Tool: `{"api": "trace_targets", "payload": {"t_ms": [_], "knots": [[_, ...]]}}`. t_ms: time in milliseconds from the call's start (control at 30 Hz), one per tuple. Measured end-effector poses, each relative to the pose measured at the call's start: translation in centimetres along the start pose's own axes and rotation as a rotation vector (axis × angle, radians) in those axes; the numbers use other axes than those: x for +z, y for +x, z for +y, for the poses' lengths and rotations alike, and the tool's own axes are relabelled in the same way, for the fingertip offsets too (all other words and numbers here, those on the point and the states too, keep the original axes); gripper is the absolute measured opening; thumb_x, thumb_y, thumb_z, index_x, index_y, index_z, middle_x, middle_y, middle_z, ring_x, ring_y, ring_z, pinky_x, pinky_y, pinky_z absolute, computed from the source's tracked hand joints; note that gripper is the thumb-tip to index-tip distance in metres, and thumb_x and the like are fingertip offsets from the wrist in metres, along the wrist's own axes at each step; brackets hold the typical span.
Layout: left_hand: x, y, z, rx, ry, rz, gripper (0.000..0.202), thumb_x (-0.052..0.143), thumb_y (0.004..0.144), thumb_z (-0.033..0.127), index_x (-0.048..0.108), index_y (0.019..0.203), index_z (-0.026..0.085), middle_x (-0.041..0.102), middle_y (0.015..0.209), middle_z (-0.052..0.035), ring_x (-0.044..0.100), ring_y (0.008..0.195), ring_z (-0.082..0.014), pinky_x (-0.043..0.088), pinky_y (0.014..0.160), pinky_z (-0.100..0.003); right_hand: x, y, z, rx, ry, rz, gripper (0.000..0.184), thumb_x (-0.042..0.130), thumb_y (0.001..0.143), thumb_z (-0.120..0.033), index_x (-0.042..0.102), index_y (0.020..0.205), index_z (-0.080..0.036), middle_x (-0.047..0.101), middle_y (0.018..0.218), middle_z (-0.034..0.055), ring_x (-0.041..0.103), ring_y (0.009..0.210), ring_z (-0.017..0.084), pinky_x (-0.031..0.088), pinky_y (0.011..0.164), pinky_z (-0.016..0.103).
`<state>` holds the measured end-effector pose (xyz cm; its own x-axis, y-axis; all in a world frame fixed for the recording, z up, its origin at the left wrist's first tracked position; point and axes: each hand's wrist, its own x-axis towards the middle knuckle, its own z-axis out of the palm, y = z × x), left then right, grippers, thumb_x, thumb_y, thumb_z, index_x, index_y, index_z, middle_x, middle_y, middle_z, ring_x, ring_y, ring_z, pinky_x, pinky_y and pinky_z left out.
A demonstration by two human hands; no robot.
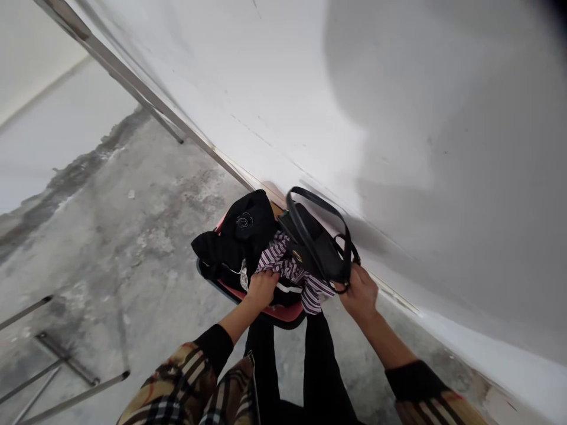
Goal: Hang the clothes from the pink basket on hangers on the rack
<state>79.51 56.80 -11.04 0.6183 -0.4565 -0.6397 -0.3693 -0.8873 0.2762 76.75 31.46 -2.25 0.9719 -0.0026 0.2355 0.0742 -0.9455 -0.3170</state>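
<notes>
Head view: white wall [266, 88], grey concrete floor [163, 248], and a heaped surface [287, 316] near the wall's foot

Shows the wall across the upper middle and right, with soft grey shadows on it. Shows the floor rough and patchy over the left side, with thin metal legs [68, 358] at the lower left edge. Stands close to the heap in black trousers [319, 354]; reaches down to it in checked sleeves [177, 383] with black cuffs.

Reveals only edges of the surface, pink-red with a dark rim, beneath the load. Bears black clothing [221, 248] on its left half. Carries a black handbag [312, 233] on the right, tilted beside the wall, handles raised in a loop. Has striped cloth [277, 254] bunched between clothing and bag, partly under the bag, one end draped over the near rim.

Pinches the near right end of the bag in the right hand [361, 295], some fingers hidden behind it. Presses the left hand [262, 289] onto the near side of the heap, fingers bent, touching the striped cloth; cannot tell whether gripping or only resting.

Shows white lace [244, 276] just left of that hand, a flower motif [244, 221] on the clothing, and a small gold-toned clasp [296, 255] on the bag.
</notes>
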Motion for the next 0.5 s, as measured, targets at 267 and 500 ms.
{"api": "trace_targets", "payload": {"t_ms": [267, 500], "knots": [[1.9, -0.3, -1.0, -0.071, -0.026, -0.018, 0.045, 0.055, 0.076, 0.008, 0.059, 0.119, 0.02, 0.066, 0.109, -0.0121, 0.064, 0.102, -0.0267, 0.049, 0.084, -0.037, 5.5, 5.6, -0.7, 0.061, -0.026, -0.094, 0.023, 0.046, 0.084, -0.019, 0.061, 0.101, -0.016, 0.065, 0.101, 0.012, 0.057, 0.093, 0.023, 0.046, 0.076, 0.031], [1.8, 1.2, -0.4, -0.059, -0.044, -0.091, 0.033, 0.053, 0.084, 0.014, 0.062, 0.116, 0.014, 0.066, 0.109, -0.018, 0.065, 0.102, -0.0319, 0.051, 0.082, -0.044, 3.9, 0.9, -0.9, 0.11, 0.048, 0.008, 0.023, 0.051, 0.087, -0.035, 0.06, 0.098, -0.017, 0.065, 0.09, 0.0098, 0.061, 0.083, 0.022, 0.049, 0.071, 0.032]]}}
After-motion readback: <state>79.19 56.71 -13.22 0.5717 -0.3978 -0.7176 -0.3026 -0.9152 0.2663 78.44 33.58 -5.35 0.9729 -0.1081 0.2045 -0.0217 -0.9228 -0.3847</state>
